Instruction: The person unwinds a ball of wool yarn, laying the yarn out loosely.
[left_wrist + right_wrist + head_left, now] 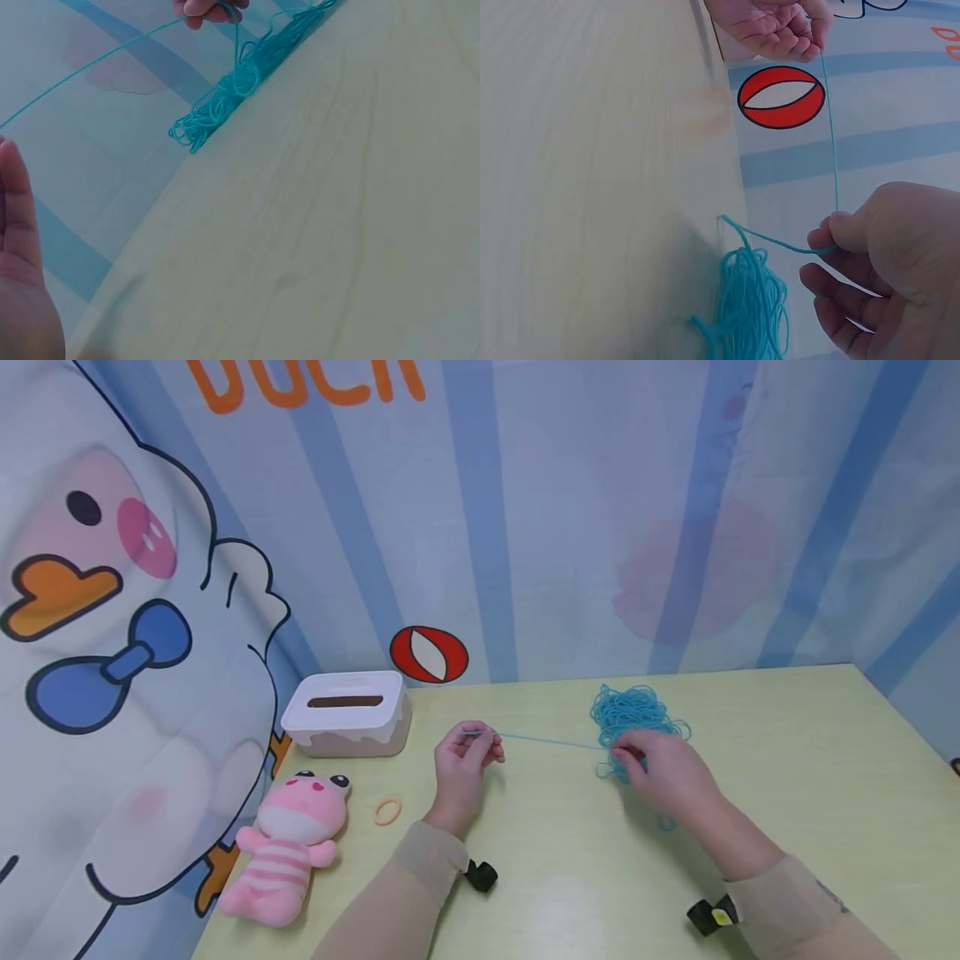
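A strand of turquoise yarn (pixel 551 742) runs taut between my two hands, above the table. My left hand (pixel 467 768) pinches one end of it between thumb and fingers. With thumb and index finger, my right hand (pixel 667 768) pinches the strand beside a loose, tangled pile of the same yarn (pixel 633 708). From the right fingertips (pixel 841 225) the strand bends back down to the pile, as the right wrist view shows. In the head view the right hand covers part of the pile's near side. Only an edge of the left hand (pixel 22 277) appears in the left wrist view.
A white-lidded tissue box (pixel 348 718) stands at the back left. In front of it lie a pink striped plush frog (pixel 288 852) and a small peach-coloured ring (pixel 387 811). Behind the pale table (pixel 810 760) hangs a printed cloth (pixel 570 527) with a duck and blue stripes.
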Demonstrator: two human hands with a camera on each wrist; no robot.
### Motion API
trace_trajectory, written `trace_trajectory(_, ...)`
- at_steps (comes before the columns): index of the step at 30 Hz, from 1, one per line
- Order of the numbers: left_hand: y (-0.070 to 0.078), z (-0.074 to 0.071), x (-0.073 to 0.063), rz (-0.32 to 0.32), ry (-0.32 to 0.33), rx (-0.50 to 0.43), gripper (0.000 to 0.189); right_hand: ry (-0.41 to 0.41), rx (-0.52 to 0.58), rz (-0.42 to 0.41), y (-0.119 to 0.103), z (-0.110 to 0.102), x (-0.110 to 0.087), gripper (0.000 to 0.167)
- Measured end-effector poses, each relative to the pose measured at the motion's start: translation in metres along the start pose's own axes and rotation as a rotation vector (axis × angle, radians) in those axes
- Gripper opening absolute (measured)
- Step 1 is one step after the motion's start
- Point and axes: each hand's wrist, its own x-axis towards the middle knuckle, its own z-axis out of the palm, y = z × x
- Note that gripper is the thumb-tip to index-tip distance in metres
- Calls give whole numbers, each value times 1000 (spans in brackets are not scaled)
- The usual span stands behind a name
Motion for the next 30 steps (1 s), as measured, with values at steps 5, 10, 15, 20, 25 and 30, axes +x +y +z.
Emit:
trace_trajectory(5,-1,-1,1,0,-33,43,6,-26,-25,64,13,-8,-7,24)
trace_trajectory(10,-3,-1,2,25,-60,83,14,-6,-34,91,27,-20,-11,25)
trace_trajectory(15,-4,0,1,27,-78,85,22,1,-52,130,43,-33,-15,26)
trace_trajectory(20,-4,2,1,28,-79,74,21,-8,-84,191,62,-40,-23,29)
trace_trajectory(25,-3,2,1,28,-87,76,21,-28,-96,271,75,-41,-32,33)
trace_trajectory(30,-2,0,0,15,-104,82,29,-102,-148,317,83,-38,-36,33)
